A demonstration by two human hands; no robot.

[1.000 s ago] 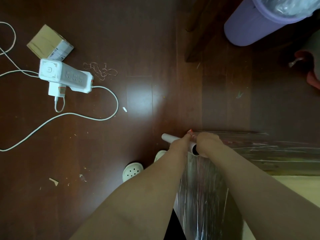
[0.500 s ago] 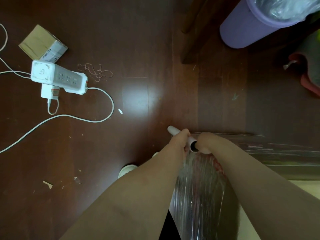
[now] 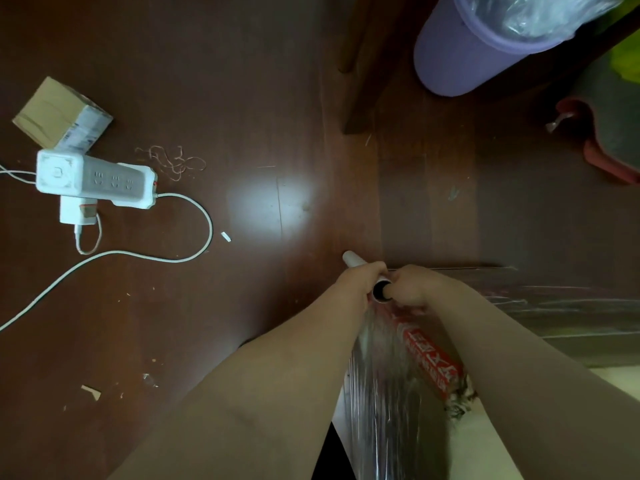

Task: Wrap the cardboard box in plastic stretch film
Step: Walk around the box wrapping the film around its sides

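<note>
White-cored film roll point(image 3: 354, 260) tilted above the film-covered cardboard box point(image 3: 554, 306); clear film point(image 3: 381, 375) stretched below.

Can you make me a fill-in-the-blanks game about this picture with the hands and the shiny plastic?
The bin at the top is coloured ____.
The power strip on the floor is ____.
The left hand and right hand both hold the roll of stretch ____.
The small box beside the power strip is made of ____.
Missing words: purple; white; film; cardboard.
</note>
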